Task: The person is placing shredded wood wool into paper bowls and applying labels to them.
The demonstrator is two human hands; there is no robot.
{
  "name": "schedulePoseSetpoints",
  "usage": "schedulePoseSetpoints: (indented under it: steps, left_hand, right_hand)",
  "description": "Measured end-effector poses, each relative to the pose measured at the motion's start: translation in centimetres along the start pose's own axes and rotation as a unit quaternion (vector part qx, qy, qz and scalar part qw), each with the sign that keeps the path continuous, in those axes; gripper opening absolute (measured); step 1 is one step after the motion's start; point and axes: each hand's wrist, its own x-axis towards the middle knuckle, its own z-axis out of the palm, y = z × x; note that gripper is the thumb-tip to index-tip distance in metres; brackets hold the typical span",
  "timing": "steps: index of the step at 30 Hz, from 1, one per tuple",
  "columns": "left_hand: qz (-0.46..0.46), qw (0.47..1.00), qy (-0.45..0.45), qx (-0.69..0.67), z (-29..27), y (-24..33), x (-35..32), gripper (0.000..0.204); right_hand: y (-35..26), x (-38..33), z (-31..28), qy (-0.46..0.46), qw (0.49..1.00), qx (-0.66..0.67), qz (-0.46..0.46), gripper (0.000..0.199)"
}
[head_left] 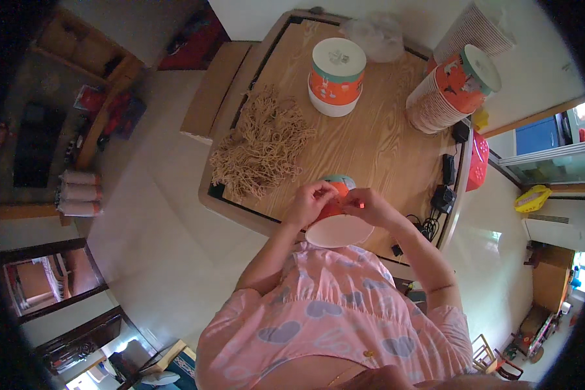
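Bending their fingers nearly together, the left hand and right hand work at an orange tub. Whether they pinch something, I cannot tell. Tangled cords lie nearby.

The person's left hand and right hand are meeting over an orange paper tub, their fingers bending at its side; whether they are gripping anything thin is too small to tell. The tub is lying tilted at the near edge of the wooden table, its pale mouth facing the person. A heap of tan string is spreading on the left. Farther back, another tub is standing upside down near a clear plastic bag. Stacked tubs are leaning on the right, and black adapters are lying along that edge.
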Motion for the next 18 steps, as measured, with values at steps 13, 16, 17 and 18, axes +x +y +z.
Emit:
schedulePoseSetpoints:
  steps: [13, 16, 17, 18]
  left_hand:
    - [0.017, 0.999, 0.025, -0.028, 0.1, -1.3, 0.5, 0.008]
    - [0.018, 0.999, 0.027, -0.02, 0.2, -1.3, 0.5, 0.009]
    - [0.02, 0.999, 0.027, -0.013, 0.2, -1.3, 0.4, 0.009]
    - [0.02, 0.999, 0.027, -0.013, 0.3, -1.2, 0.4, 0.009]
  right_hand:
    - [0.6, 1.1, -0.2, -0.041, 0.995, 0.045, 0.076, 0.018]
    - [0.0, 1.3, -0.1, -0.029, 0.998, 0.002, 0.061, 0.018]
    - [-0.3, 1.4, 0.0, -0.03, 0.998, 0.003, 0.06, 0.018]
    - [-0.5, 1.4, 0.1, -0.028, 0.997, -0.017, 0.067, 0.018]
